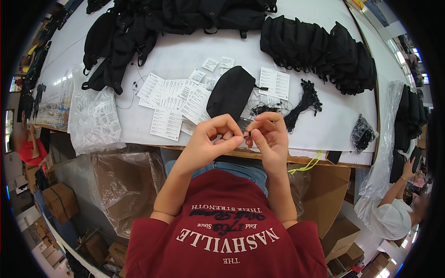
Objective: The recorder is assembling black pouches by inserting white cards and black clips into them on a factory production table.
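Close together at the table's near edge, my left hand (215, 140) and my right hand (269, 139) are both closed in a pinch. Between their fingertips is a small dark piece (249, 134) that looks like the end of a black hang-tag string; most of it is hidden. Just beyond my fingers lies a black zipped pouch (230, 92), with a dark tag (243, 123) by its near end. Printed white cards (167, 123) spread out left of the pouch, and another white card (274, 83) lies to its right. A bundle of black hang-tag strings (303, 104) rests beyond my right hand.
Black pouches stand in a row (320, 51) at the far right, with a heap of black bags (185, 16) at the back. A clear bag of white packets (95, 120) sits left. A bagged black bundle (363, 133) lies right. Cartons (324, 194) stand below. Another person (394, 208) works at right.
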A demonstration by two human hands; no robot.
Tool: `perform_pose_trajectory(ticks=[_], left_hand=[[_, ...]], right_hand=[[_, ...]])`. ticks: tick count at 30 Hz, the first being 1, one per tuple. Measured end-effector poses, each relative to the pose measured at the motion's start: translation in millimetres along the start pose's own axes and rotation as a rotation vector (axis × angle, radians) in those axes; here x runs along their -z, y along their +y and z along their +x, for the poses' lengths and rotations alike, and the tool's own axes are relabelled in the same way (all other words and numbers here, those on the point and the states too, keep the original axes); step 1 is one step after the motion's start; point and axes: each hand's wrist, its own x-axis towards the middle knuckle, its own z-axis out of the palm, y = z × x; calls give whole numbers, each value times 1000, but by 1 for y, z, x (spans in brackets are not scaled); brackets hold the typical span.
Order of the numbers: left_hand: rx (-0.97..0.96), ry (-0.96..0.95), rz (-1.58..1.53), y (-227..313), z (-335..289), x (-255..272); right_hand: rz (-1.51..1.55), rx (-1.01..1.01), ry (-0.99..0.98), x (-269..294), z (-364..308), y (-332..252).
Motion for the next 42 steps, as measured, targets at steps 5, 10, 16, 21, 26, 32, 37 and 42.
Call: perform_pose_trajectory(ticks=[5,10,16,21,26,32,37,42], left_hand=[[-1,-29,-10,-1,1,3],[8,-51,-25,-3,1,3],[18,-20,-15,-1,0,1],[20,4,-5,-1,0,1],[16,6,0,0,-1,0],[-9,21,18,-3,0,0],[11,24,27,-4,0,0],[-9,43,61,-3,1,-4]], right_hand=[[-5,-20,3,3,-3,0],[-28,-3,-16,2,-4,0],[-87,48,17,-4,-5,1],[-72,47,74,-7,-5,3],[-65,48,92,-8,-6,3],[-64,63,84,-8,-6,4],[-172,117,121,-11,-8,9],[-245,198,144,-12,-8,13]])
